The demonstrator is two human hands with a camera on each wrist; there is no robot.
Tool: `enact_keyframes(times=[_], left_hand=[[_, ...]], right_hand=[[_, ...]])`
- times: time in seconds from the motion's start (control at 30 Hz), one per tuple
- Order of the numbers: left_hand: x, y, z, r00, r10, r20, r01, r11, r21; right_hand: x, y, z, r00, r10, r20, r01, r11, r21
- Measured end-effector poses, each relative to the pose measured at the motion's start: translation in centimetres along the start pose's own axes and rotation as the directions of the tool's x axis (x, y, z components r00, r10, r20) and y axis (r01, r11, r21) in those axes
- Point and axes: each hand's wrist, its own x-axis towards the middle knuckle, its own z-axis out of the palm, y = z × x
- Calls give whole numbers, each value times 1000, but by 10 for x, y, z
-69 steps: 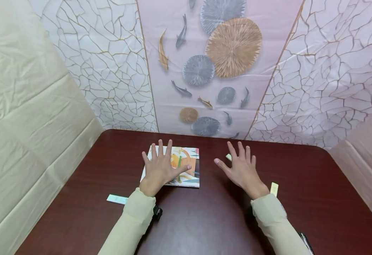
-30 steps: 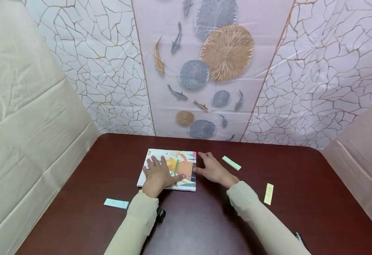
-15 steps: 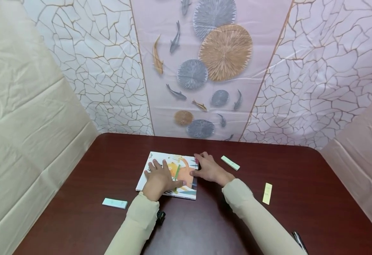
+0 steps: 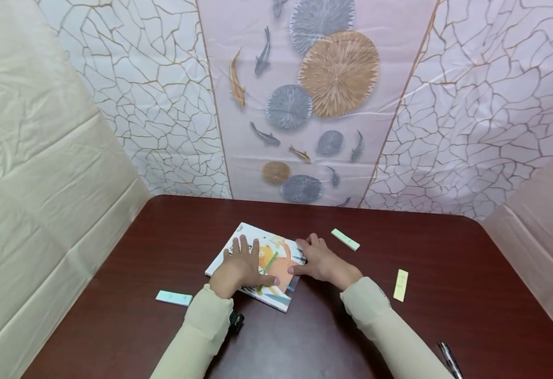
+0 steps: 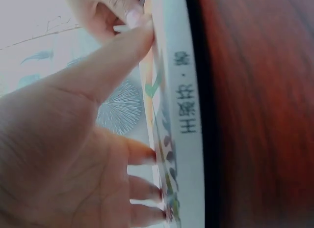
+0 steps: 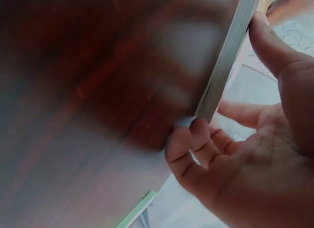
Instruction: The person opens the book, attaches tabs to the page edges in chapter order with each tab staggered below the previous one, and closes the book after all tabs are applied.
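Observation:
A thin picture book (image 4: 283, 263), white with orange and green drawings, lies turned at an angle on the dark red-brown table (image 4: 172, 237). My left hand (image 4: 239, 268) rests on its cover with fingers spread and thumb pointing right. In the left wrist view the white spine (image 5: 184, 110) with dark printed characters runs beside the palm. At the book's right side, my right hand (image 4: 323, 260) grips the edge, thumb on the cover. The right wrist view shows its fingers (image 6: 177, 147) curled at a corner of the page edges (image 6: 223, 66).
A pale blue strip of notes (image 4: 174, 298) lies left of the left forearm. Green (image 4: 345, 239) and yellow (image 4: 400, 285) strips lie right of the book. A pen (image 4: 450, 360) is near the right forearm. A patterned cloth wall (image 4: 276, 116) stands behind the table.
The right hand has come in from the right onto the book's edge. The book has turned clockwise, its near right corner coming closer, while the left hand settled on its cover.

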Motion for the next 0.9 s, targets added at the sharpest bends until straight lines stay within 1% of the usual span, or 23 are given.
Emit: enact_keyframes(times=[0.1, 0.17, 0.23, 0.33, 0.43, 0.5, 0.57, 0.63, 0.77, 0.9], left_hand=[[2, -3, -3, 999, 43, 20, -43, 999, -4], [5, -4, -4, 997, 71, 24, -71, 997, -11], [7, -5, -5, 995, 94, 13, -94, 996, -6], [7, -5, -3, 995, 99, -17, -99, 995, -33], [2, -3, 0, 995, 70, -73, -73, 997, -33], [-2, -1, 4, 992, 44, -121, -47, 999, -19], [-6, 2, 7, 985, 19, -169, -18, 1000, 7], [-9, 4, 11, 979, -5, -204, 9, 1000, 16], [-18, 7, 15, 965, -62, -253, 65, 998, 4], [-24, 8, 13, 950, -101, -295, 106, 994, 1]], right_hand=[[-7, -2, 4, 1000, 13, -15, -13, 999, -40], [-12, -3, 6, 999, 27, -35, -29, 997, -70], [-17, -3, 7, 997, 47, -54, -52, 994, -98], [-23, -3, 9, 995, 69, -76, -78, 988, -136], [-28, -4, 9, 993, 82, -88, -96, 981, -166], [-30, -7, 9, 991, 93, -95, -108, 979, -172], [-32, -9, 9, 989, 107, -102, -125, 975, -184], [-34, -11, 9, 986, 122, -111, -142, 971, -195], [-37, -15, 11, 981, 146, -130, -173, 956, -236], [-40, -21, 13, 975, 167, -148, -204, 935, -291]])
